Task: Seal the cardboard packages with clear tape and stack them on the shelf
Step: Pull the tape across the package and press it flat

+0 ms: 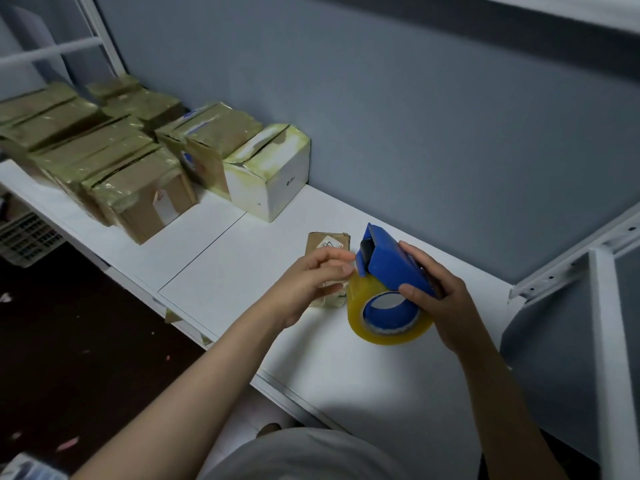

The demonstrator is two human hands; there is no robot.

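My right hand [438,296] grips a blue tape dispenser [391,263] that carries a roll of clear yellowish tape [388,313], held just above the white shelf [242,258]. My left hand [311,282] reaches to the dispenser's front, its fingertips at the tape's edge near the cutter. A small flat cardboard package [325,245] lies on the shelf behind and under my left hand, partly hidden by it.
Several taped cardboard boxes [138,188] stand in rows at the shelf's left end, and a white taped box [270,171] is nearest to my hands. A grey wall runs behind. White metal frame parts [609,341] stand at the right. The dark floor lies to the left.
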